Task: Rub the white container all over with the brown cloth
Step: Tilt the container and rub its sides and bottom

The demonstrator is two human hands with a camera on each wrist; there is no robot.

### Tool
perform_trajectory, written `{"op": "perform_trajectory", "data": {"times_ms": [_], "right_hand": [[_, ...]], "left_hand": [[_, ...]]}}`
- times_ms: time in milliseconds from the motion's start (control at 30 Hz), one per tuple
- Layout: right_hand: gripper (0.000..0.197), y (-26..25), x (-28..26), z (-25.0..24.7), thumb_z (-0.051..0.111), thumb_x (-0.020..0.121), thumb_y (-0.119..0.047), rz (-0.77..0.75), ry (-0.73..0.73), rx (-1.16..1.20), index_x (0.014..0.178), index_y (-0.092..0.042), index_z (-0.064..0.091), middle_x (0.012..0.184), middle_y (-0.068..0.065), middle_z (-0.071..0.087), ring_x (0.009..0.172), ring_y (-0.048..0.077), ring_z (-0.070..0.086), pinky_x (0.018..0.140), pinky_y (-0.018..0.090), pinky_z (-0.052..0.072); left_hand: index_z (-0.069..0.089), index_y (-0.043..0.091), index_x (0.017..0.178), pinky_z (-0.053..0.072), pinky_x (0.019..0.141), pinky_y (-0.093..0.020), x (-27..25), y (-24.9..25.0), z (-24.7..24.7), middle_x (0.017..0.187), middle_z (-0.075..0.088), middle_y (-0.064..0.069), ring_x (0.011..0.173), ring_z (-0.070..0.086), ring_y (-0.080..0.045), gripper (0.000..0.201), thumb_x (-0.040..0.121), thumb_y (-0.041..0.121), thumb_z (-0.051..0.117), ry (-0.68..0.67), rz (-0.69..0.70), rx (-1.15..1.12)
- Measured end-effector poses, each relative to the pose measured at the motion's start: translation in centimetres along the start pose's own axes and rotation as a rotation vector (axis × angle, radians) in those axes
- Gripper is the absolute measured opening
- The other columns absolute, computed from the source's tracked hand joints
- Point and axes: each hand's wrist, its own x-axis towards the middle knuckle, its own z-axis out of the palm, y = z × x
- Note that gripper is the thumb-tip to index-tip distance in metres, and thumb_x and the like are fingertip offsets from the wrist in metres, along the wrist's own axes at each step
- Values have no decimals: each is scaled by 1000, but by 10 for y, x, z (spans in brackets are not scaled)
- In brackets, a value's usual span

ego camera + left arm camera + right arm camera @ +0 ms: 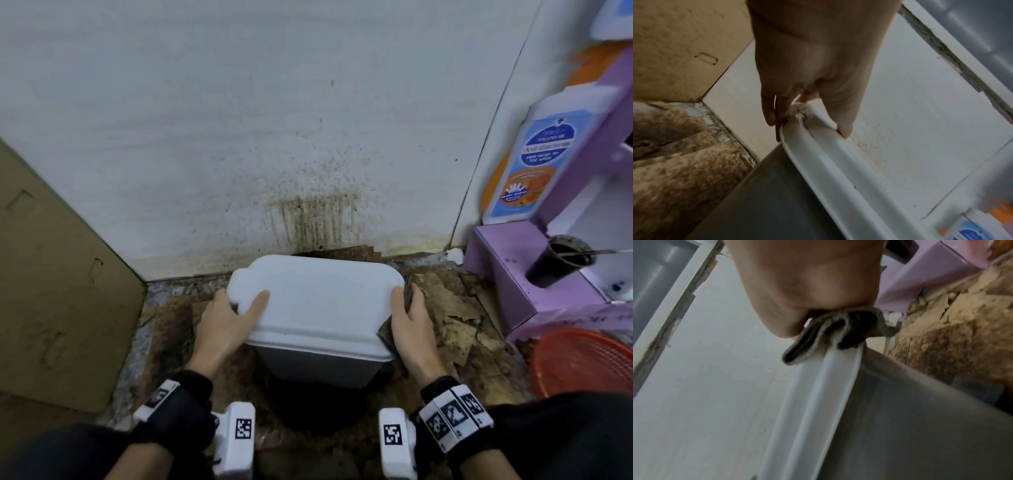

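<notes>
The white container (318, 308) with its lid on stands on the stained floor against the wall, seen from above in the head view. My left hand (227, 318) grips the lid's left edge, thumb on top and fingers under the rim (797, 129). My right hand (409, 315) holds the brown cloth (387, 330) against the lid's right edge. In the right wrist view the cloth (830, 335) is bunched over the rim (830, 378) under my palm. Both hands clasp the container from opposite sides.
A cardboard sheet (58, 274) leans at the left. A purple box (534, 274) with a dark cup (558, 260), a white bottle (527, 157) and a red basket (585, 363) crowd the right. The white wall (239, 120) behind is splattered brown.
</notes>
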Motion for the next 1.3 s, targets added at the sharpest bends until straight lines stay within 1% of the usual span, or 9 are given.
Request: {"op": "perform_trajectory", "data": {"times_ms": [267, 400, 533, 633, 767, 967, 1067, 1200, 1300], "right_hand": [[64, 6, -37, 33, 37, 108, -43, 28, 213, -21, 161, -12, 21, 162, 9, 34, 150, 27, 27, 120, 39, 22], [68, 2, -18, 26, 35, 107, -50, 49, 110, -17, 162, -14, 18, 165, 6, 28, 153, 26, 23, 123, 41, 20], [63, -8, 17, 10, 27, 108, -53, 58, -48, 11, 161, -19, 25, 165, 1, 31, 152, 22, 27, 120, 35, 22], [57, -10, 37, -1, 24, 110, -49, 37, -129, 19, 158, -21, 35, 164, -1, 35, 149, 17, 32, 122, 35, 22], [46, -9, 42, -2, 27, 111, -42, -6, -191, -16, 149, -24, 45, 142, -9, 47, 126, 7, 41, 105, 28, 28], [47, 0, 34, -1, 48, 101, -60, -75, -195, 19, 131, -25, 57, 109, -3, 68, 103, 17, 65, 81, 31, 49], [48, 5, 25, 0, 51, 99, -59, -49, -160, 79, 136, -28, 53, 118, -3, 67, 111, 18, 65, 93, 39, 54], [56, 21, -16, 14, 53, 101, -50, -49, 66, 155, 149, -23, 41, 142, -2, 54, 133, 18, 50, 105, 34, 41], [66, 31, -47, 32, 52, 99, -53, -26, 204, 167, 153, -19, 36, 151, -1, 45, 142, 19, 40, 115, 37, 36]], "left_hand": [[52, 20, 139, 53, 94, -47, 17, 1, -8, 128, 64, -1, 115, 62, -27, 74, 87, 72, 67, -105, 4, -102], [45, 11, 139, 50, 92, -45, 12, -5, 2, 131, 60, -4, 115, 59, -29, 94, 79, 80, 68, -40, -66, -199], [31, 2, 156, 46, 105, -38, 2, -3, 27, 152, 48, -8, 129, 53, -26, 101, 86, 60, 77, 23, -242, -508], [34, 14, 158, 44, 95, -31, -16, 6, 42, 145, 49, 4, 118, 51, -18, 83, 93, 46, 75, -34, -298, -667], [45, 23, 148, 55, 77, -38, -37, 5, 63, 137, 62, 2, 117, 65, -26, 96, 72, 66, 85, -141, -379, -764], [61, 18, 136, 65, 73, -35, -39, 1, 84, 129, 73, 0, 113, 73, -25, 64, 84, 47, 84, -154, -325, -913], [58, 12, 138, 65, 86, -45, -33, -3, 78, 130, 72, -4, 112, 74, -23, 92, 66, 56, 93, -123, -275, -933], [66, 6, 127, 60, 98, -49, -17, 1, 64, 117, 79, -4, 111, 75, -24, 58, 86, 41, 85, -197, -157, -832], [58, 4, 134, 62, 93, -46, 4, 1, 51, 120, 78, -7, 110, 76, -25, 87, 72, 56, 91, -296, -159, -748]]}}
